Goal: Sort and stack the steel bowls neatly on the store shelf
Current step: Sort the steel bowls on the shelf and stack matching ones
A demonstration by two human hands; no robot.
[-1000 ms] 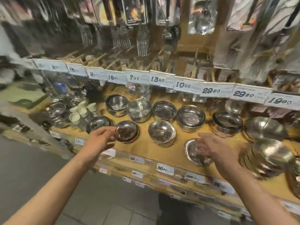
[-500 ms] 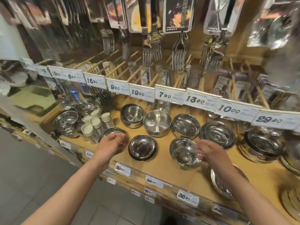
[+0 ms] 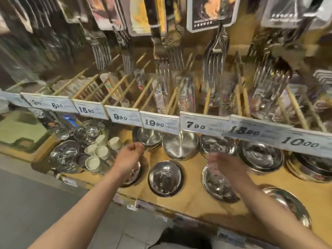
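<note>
Several steel bowls stand in two rows on the wooden shelf (image 3: 194,200). My left hand (image 3: 128,157) hovers over the front-left bowl (image 3: 134,177), fingers loosely curled and holding nothing, fingertips close to the rim of the back-left bowl (image 3: 149,139). Between my hands sits the front-middle bowl (image 3: 165,178). My right hand (image 3: 221,165) is blurred, its fingers hanging relaxed just above the front-right bowl (image 3: 218,187). Behind it are a deep bowl (image 3: 179,145), another bowl (image 3: 218,146) and a wider bowl stack (image 3: 260,157).
White ramekins (image 3: 100,151) and more steel bowls (image 3: 64,157) crowd the shelf's left end. A flat steel plate (image 3: 289,205) lies at the front right. The price-tag rail (image 3: 195,123) of the upper shelf overhangs the back row, with packaged forks (image 3: 215,56) hanging above.
My view has moved closer to the shelf. My left hand has moved up over the front-left bowl toward the back row. My right hand has let go of the front-right bowl's rim and lifted.
</note>
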